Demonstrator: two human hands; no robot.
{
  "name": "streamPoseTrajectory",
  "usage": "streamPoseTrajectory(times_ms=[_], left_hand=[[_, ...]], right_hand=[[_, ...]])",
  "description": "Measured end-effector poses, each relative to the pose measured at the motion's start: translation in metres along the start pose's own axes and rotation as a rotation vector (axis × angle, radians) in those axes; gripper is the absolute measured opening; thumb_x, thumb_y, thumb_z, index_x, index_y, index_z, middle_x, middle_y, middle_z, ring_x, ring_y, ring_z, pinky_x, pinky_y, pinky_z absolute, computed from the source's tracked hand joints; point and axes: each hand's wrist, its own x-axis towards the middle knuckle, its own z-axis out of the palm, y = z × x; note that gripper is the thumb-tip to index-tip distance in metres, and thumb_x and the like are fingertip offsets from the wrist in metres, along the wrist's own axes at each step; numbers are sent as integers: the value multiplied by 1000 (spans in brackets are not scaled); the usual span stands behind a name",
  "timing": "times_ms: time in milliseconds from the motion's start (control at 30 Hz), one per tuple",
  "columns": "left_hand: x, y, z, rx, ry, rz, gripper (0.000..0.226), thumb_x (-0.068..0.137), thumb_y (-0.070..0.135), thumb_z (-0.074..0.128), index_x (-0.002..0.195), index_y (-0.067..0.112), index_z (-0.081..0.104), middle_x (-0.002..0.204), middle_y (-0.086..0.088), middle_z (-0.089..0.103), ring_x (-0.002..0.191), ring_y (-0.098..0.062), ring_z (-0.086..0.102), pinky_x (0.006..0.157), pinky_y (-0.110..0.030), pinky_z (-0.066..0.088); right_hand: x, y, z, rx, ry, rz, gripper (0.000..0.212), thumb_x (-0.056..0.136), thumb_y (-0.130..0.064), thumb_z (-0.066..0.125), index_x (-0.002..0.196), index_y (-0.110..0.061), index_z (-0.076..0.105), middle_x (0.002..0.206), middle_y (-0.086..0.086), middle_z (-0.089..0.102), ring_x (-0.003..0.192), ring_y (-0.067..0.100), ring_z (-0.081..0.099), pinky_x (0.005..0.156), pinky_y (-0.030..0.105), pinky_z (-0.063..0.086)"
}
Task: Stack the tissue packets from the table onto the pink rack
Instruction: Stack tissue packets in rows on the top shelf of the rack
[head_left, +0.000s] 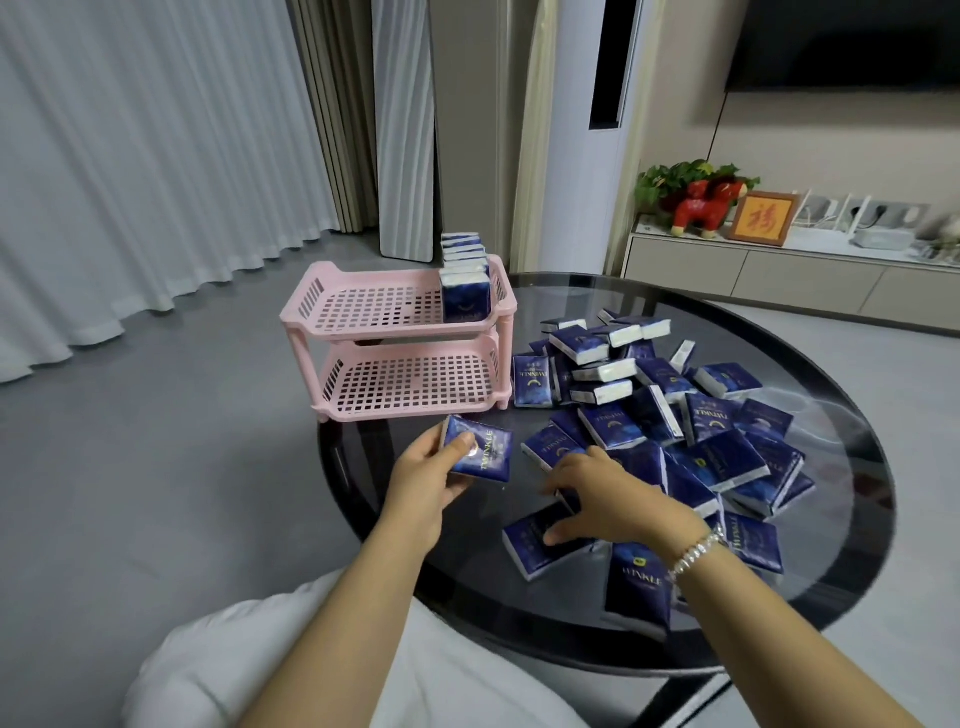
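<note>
A two-tier pink rack (363, 304) stands at the far left edge of the round dark glass table (852, 519). A row of blue tissue packets (465, 283) stands upright at the right end of its top shelf; the lower shelf holds nothing. My left hand (423, 480) grips one blue packet (483, 452) just in front of the rack. A loose pile of several blue packets (691, 431) covers the table's middle. My right hand (608, 499) reaches into the pile, its fingers curled on a packet (540, 540) at the near edge.
White curtains hang at the left over a grey floor. A tall white unit stands behind the table. A low cabinet at the right carries a plant, a red figurine (706, 205) and a framed picture. My white-clad lap is at the bottom.
</note>
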Motion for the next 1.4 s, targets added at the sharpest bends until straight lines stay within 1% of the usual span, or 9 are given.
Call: streamPoseTrajectory(times_ms=[200,400,533,667,800,933,1067,1233,1400], left_hand=[[-12,1,-6,39,20,6,17,88,10,63,105,10,63,102,-9,67,87,-18,63,83,-29,51],[-15,-3,-9,40,63,19,8,87,22,65,91,15,66,87,-3,70,74,-14,65,66,-24,53],[-12,-4,-11,73,114,36,17,90,34,61,96,19,65,91,-2,71,81,-16,67,73,-30,53],[-7,-4,-6,88,111,-26,27,94,39,54,107,17,61,97,-4,69,88,-21,67,76,-35,54],[-3,-1,3,-24,37,-224,21,97,27,51,112,13,56,91,-5,65,78,-20,62,68,-36,51],[3,-4,11,-21,38,-213,20,99,19,46,114,11,56,88,-5,65,76,-19,62,68,-33,49],[7,-7,18,55,-85,-155,24,99,18,45,119,14,57,98,-3,68,85,-19,64,75,-32,50],[2,-7,29,23,-286,-166,29,99,20,44,126,17,55,123,-7,65,111,-27,61,101,-49,43],[-3,-7,35,-6,-425,-135,36,97,26,44,129,11,55,125,-14,63,112,-27,62,88,-39,52]], right_hand=[[2,-1,10,-202,-30,-45,57,77,-47,69,128,-26,55,136,-4,40,120,24,29,100,36,24],[7,-4,15,-142,47,-49,51,75,-45,71,120,-29,54,119,-3,51,113,23,32,88,32,22],[8,-5,24,-7,136,-36,46,77,-41,71,116,-29,50,100,-3,49,109,22,35,85,30,20],[7,-2,22,284,228,-33,38,79,-26,72,112,-31,54,102,-2,47,101,20,46,90,28,30],[4,2,7,458,396,-12,48,78,-17,74,120,-30,52,90,-11,48,80,0,49,71,14,39],[0,10,-7,742,484,108,41,75,-20,78,105,-25,50,94,-1,64,84,16,62,70,29,50],[-1,14,-17,875,490,29,25,78,-15,75,98,-22,61,98,-1,70,93,17,67,82,29,54],[1,16,-14,853,519,-14,28,83,-18,70,111,-21,69,102,-3,71,93,14,67,86,29,54],[8,17,-3,697,558,-38,27,83,-25,69,108,-35,67,91,5,64,72,11,53,70,19,45]])
